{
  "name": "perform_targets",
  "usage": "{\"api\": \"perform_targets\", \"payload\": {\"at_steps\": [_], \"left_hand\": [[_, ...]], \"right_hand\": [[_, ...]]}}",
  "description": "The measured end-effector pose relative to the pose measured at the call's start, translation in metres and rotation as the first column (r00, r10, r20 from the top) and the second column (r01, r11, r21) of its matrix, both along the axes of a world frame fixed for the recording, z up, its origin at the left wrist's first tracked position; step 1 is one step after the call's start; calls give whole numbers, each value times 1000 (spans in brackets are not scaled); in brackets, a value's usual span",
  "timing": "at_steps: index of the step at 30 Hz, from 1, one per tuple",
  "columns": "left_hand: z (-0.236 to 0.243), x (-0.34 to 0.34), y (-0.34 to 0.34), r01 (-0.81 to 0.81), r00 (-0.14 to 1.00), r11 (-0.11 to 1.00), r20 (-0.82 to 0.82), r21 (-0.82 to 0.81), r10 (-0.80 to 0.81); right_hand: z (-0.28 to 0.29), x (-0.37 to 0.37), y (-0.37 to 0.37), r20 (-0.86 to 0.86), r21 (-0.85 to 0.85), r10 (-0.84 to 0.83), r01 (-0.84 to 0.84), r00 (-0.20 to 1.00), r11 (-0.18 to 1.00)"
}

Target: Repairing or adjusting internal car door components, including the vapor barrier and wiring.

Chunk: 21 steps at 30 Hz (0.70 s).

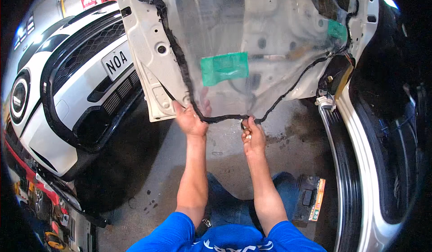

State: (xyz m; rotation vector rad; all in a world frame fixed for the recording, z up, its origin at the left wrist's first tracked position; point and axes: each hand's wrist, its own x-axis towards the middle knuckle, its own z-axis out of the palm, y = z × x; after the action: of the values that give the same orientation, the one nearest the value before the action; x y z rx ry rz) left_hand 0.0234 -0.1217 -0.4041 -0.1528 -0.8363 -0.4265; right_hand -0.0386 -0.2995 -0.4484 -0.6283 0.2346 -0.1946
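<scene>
A pale car door (157, 72) carries a clear plastic sheet (216, 31) edged with black sealant (225, 119), with green tape (224, 67) across its middle. My left hand (191, 120) rests on the door's lower left, at the sealant corner, fingers apart. My right hand (253, 135) is closed on the sheet's bottom sealant edge, with a small light bit by its fingers that I cannot make out.
A white car front (72, 135) stands close on the left. The door sill (362, 162) and dark car interior (384, 63) are on the right. Below the door lie the grey floor (135, 211) and a dark case (308, 198), beside my knee.
</scene>
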Motion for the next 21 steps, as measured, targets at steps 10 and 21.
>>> {"api": "perform_targets", "payload": {"at_steps": [10,21], "left_hand": [[58,27,-57,-578,805,641,226,504,548],[82,-8,-89,-864,152,-301,779,403,608]], "right_hand": [[-53,-9,-15,83,-146,-270,280,959,949],[-52,-13,5,254,-700,-138,280,957,656]]}}
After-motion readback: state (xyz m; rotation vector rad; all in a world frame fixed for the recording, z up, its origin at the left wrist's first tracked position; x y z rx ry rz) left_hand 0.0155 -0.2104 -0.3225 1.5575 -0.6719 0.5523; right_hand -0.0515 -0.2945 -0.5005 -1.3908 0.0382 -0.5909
